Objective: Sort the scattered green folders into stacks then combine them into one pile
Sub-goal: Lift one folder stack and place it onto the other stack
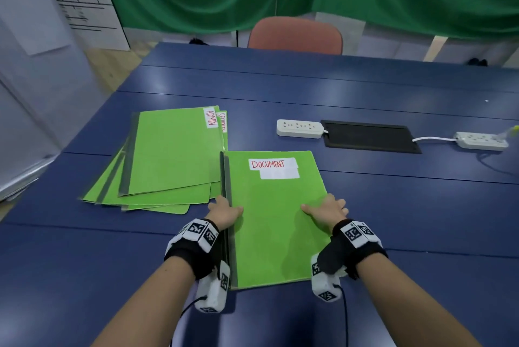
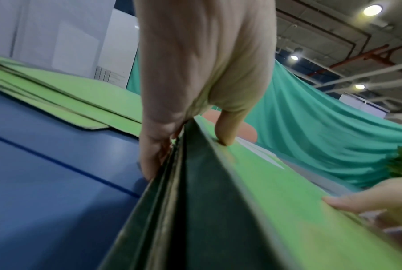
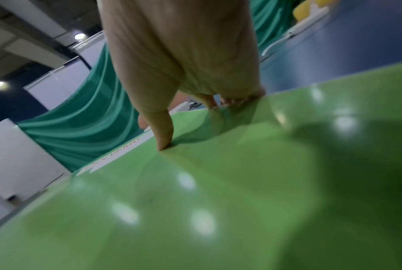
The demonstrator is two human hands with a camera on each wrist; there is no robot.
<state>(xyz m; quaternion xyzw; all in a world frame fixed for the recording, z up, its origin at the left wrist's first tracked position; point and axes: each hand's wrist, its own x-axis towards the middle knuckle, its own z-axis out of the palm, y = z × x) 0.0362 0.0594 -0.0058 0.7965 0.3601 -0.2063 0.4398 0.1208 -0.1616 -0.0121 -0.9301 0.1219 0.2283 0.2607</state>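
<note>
Green card covers most of the near middle of the blue table (image 1: 393, 206), where a stack of folders topped by the one labelled DOCUMENT (image 1: 276, 214) lies lengthwise toward the near edge. The left hand (image 1: 224, 213) grips its dark spine (image 2: 195, 201), thumb on the cover and fingers (image 2: 152, 155) curled down the outer side to the table. The right hand (image 1: 327, 213) grasps the opposite long edge, thumb pressed on the cover, fingers wrapped over the rim. A second, fanned pile topped by the ADMIN folder (image 1: 174, 153) rests toward the left edge, its right side just touching the held stack's far corner.
</note>
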